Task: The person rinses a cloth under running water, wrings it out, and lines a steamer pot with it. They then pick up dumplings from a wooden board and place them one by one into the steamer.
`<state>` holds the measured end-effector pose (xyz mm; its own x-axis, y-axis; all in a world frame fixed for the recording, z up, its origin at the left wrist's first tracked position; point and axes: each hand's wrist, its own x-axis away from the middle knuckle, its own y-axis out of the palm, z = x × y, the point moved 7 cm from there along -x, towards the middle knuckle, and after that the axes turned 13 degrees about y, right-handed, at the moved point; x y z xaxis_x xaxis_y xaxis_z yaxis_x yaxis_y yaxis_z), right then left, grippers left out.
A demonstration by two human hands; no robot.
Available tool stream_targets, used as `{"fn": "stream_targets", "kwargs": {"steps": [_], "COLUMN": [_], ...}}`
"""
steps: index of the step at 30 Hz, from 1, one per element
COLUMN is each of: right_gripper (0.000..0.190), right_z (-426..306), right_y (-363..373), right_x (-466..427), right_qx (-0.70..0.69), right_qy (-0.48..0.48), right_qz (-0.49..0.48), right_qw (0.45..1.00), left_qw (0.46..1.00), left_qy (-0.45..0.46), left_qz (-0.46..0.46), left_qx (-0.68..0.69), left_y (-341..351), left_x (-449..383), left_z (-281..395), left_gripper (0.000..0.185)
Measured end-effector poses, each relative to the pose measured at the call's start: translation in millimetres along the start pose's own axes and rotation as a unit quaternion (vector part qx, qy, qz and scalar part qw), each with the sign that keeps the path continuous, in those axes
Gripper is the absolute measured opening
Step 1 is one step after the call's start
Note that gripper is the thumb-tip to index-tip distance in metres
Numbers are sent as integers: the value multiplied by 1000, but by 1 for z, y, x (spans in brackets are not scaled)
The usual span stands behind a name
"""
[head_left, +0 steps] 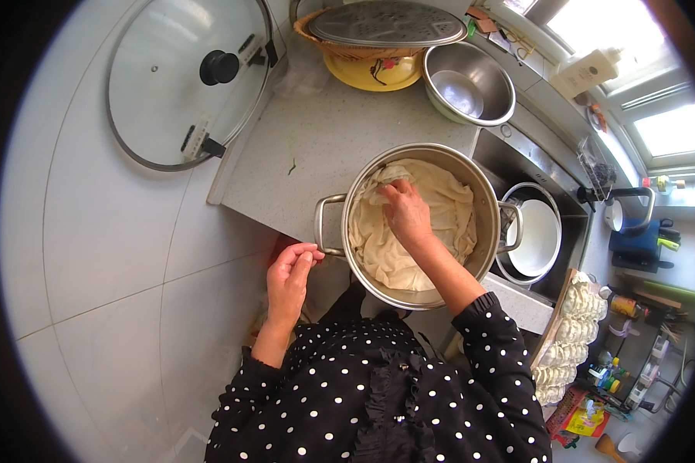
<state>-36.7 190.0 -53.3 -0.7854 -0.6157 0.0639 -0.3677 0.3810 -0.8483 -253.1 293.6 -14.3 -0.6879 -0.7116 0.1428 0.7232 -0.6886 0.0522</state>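
A large two-handled stainless steel pot (pixel 486 260) stands at the counter's front edge, with a crumpled cream-coloured cloth (pixel 440 231) spread inside it. My right hand (pixel 407 214) reaches into the pot, its bent fingertips on a fold of the cloth at the upper left; whether they pinch it cannot be told. Just outside the pot's left side, my left hand (pixel 291 278) is by the lower end of the loop handle, thumb and forefinger close together. Whether those fingers touch the handle or hold anything is unclear.
A glass lid (pixel 174 87) hangs on the tiled wall at left. Behind the pot stand a yellow basin (pixel 376 75) and a steel bowl (pixel 469 87). The sink (pixel 573 231) at right holds a white bowl (pixel 536 243). A board of pleated dumplings (pixel 573 335) sits at lower right.
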Motion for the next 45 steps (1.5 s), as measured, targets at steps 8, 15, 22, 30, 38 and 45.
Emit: {"fn": "stream_targets", "kwargs": {"steps": [8,15,22,30,38,45], "right_gripper": [25,24,34,46,54,50], "right_z": [-25,-36,-25,38,9,0], "right_y": [-2,10,-8,42,38,31], "right_x": [5,6,11,16,6,5], "right_qx": [3,-23,-94,-363,-254,-214], "right_qy": [-143,-279,-208,226,166,111], "right_qz": [-12,-52,23,-143,-54,-64], "right_qw": [990,958,973,893,951,968], "left_qw": [1000,1000,1000,998,999,1000], "left_qy": [1,-2,-10,-49,-18,-11], "left_qz": [2,0,7,19,10,10], "left_qx": [-3,-9,-10,-36,-27,-14], "left_y": [-4,-5,-9,-8,-11,-12], "left_x": [-2,-3,-4,-10,-8,-5], "left_z": [-4,-5,-7,-5,-5,-4], "left_gripper": [17,18,19,19,18,18]}}
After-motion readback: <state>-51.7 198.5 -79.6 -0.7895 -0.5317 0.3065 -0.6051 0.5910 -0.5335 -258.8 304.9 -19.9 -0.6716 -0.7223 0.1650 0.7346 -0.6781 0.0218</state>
